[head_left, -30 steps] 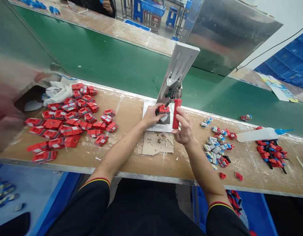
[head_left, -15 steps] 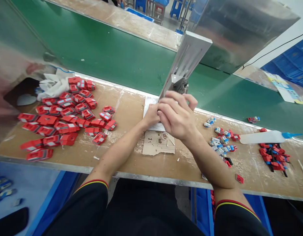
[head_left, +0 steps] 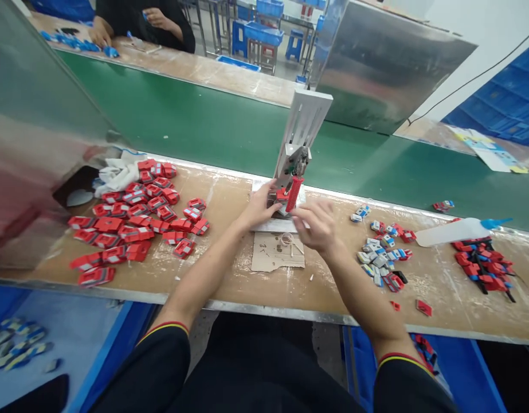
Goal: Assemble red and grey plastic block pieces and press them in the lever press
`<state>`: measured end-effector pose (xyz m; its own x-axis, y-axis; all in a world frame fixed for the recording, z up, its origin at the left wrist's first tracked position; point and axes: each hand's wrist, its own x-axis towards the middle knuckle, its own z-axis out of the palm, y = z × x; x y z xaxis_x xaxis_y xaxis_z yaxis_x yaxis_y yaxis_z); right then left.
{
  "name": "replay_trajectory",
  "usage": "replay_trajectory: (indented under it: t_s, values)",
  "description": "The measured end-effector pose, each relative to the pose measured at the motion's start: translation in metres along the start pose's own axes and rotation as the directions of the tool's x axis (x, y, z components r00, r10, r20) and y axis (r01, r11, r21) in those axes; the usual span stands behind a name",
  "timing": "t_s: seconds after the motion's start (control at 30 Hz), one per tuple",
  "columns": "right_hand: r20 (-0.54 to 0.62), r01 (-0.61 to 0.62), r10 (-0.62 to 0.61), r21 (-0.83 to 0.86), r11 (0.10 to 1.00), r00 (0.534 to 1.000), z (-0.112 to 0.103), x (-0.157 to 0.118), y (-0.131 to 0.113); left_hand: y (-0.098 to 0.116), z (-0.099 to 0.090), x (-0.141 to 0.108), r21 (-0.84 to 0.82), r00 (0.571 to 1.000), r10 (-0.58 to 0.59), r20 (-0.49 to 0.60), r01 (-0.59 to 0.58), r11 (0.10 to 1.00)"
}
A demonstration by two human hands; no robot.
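In the middle of the bench stands a metal hand press point(head_left: 301, 123) with a red-gripped lever handle point(head_left: 294, 194) pointing down toward me. My left hand point(head_left: 261, 207) is at the foot of the press, thumb and forefinger closed about a small red and dark toy car body point(head_left: 282, 195) under the lever. Beside the lower end of the handle is my right hand point(head_left: 316, 226), fingers curled and smeared by motion. Its fingertips are at the handle's tip; whether they grip it I cannot tell. The handle itself shows along its whole length.
Many red toy car bodies point(head_left: 135, 221) lie at left near a white cloth point(head_left: 118, 175). Cardboard point(head_left: 268, 261) lies before the press. At right are small white-blue cars point(head_left: 378, 255), a white squeeze bottle point(head_left: 451, 231) and red-black parts point(head_left: 483, 264). A co-worker's hands point(head_left: 161, 20) show across the bench.
My right hand has moved down and right from the upper lever, baring the red handle. The left hand stays at the press foot. The view has shifted, bringing a co-worker into sight.
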<state>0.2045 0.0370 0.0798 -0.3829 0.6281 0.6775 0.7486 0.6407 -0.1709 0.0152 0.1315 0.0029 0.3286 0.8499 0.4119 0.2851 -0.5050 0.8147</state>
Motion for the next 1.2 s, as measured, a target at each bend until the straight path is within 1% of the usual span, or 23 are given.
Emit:
replay_trajectory:
  t_s: [0.03,0.07,0.1,0.13,0.17,0.23,0.3,0.33,0.4,0.47,0.53,0.63,0.7,0.77,0.8,0.83,0.87,0.9,0.93,1.0,1.03,1.1,1.2]
  values:
    - [-0.162,-0.092,0.094,0.023,0.996,0.982,-0.010,-0.015,0.003,-0.001,-0.020,-0.006,0.073,1.000,-0.013,-0.024,0.015,0.997]
    - [-0.288,-0.186,0.199,0.072,0.980,0.937,-0.019,-0.028,0.007,-0.002,-0.043,-0.015,0.190,0.998,-0.019,-0.061,0.031,0.981]
    - [-0.347,-0.261,0.291,0.131,0.956,0.891,-0.027,-0.039,0.011,-0.003,-0.068,-0.025,0.340,0.995,-0.026,-0.095,0.057,0.939]
    - [-0.348,-0.318,0.364,0.184,0.930,0.864,-0.033,-0.049,0.016,-0.005,-0.093,-0.037,0.479,0.989,-0.057,-0.133,0.115,0.871]
    - [-0.286,-0.353,0.406,0.220,0.909,0.868,-0.037,-0.056,0.020,-0.006,-0.115,-0.050,0.529,0.980,-0.090,-0.178,0.173,0.831]
    - [-0.052,-0.370,0.393,0.242,0.897,0.918,-0.038,-0.065,0.024,-0.005,-0.147,-0.078,0.598,0.971,-0.145,-0.193,0.233,0.767]
    - [0.181,-0.354,0.317,0.232,0.906,0.931,-0.033,-0.070,0.025,-0.001,-0.158,-0.103,0.649,0.971,-0.184,-0.153,0.239,0.723]
    - [0.270,-0.344,0.281,0.227,0.911,0.921,-0.030,-0.073,0.023,0.002,-0.156,-0.114,0.669,0.972,-0.196,-0.128,0.230,0.706]
    - [0.380,-0.328,0.230,0.217,0.919,0.896,-0.021,-0.077,0.020,0.008,-0.145,-0.129,0.719,0.973,-0.201,-0.113,0.219,0.660]
    - [0.449,-0.323,0.201,0.213,0.922,0.871,-0.014,-0.081,0.018,0.013,-0.133,-0.136,0.768,0.975,-0.184,-0.125,0.212,0.604]
    - [0.489,-0.325,0.184,0.219,0.920,0.852,-0.007,-0.085,0.017,0.015,-0.126,-0.138,0.790,0.980,-0.168,-0.105,0.185,0.584]
    - [0.488,-0.329,0.183,0.232,0.916,0.853,0.003,-0.087,0.016,0.016,-0.125,-0.139,0.759,0.982,-0.180,-0.049,0.154,0.633]
    - [0.468,-0.322,0.185,0.232,0.918,0.864,0.010,-0.084,0.014,0.019,-0.125,-0.140,0.697,0.981,-0.168,-0.094,0.185,0.693]
    - [0.439,-0.314,0.195,0.215,0.925,0.877,0.016,-0.080,0.010,0.024,-0.121,-0.139,0.539,0.966,-0.132,-0.222,0.234,0.809]
    - [0.424,-0.313,0.204,0.204,0.928,0.882,0.019,-0.078,0.007,0.028,-0.117,-0.137,0.399,0.943,-0.129,-0.307,0.251,0.882]
    - [0.409,-0.314,0.214,0.196,0.929,0.887,0.021,-0.075,0.005,0.031,-0.111,-0.133,0.218,0.910,-0.161,-0.382,0.258,0.941]
    - [0.400,-0.320,0.223,0.193,0.928,0.889,0.023,-0.074,0.003,0.035,-0.103,-0.128,0.014,0.876,-0.230,-0.424,0.260,0.966]
    - [0.399,-0.329,0.232,0.197,0.923,0.887,0.025,-0.072,0.001,0.038,-0.095,-0.122,-0.187,0.849,-0.319,-0.421,0.263,0.946]
    - [0.404,-0.343,0.239,0.208,0.916,0.883,0.026,-0.071,0.000,0.041,-0.087,-0.114,-0.355,0.834,-0.412,-0.366,0.284,0.890]
    - [0.421,-0.388,0.264,0.241,0.890,0.868,0.029,-0.072,-0.001,0.043,-0.071,-0.096,-0.545,0.828,-0.531,-0.182,0.365,0.755]
    - [0.421,-0.418,0.289,0.255,0.872,0.860,0.029,-0.072,-0.001,0.043,-0.065,-0.087,-0.578,0.828,-0.553,-0.094,0.407,0.707]
    - [0.397,-0.482,0.360,0.269,0.834,0.844,0.031,-0.073,0.001,0.041,-0.054,-0.073,-0.594,0.834,-0.552,0.011,0.450,0.667]
    - [0.395,-0.528,0.400,0.298,0.796,0.827,0.033,-0.073,0.003,0.035,-0.043,-0.065,-0.634,0.844,-0.533,0.067,0.449,0.630]
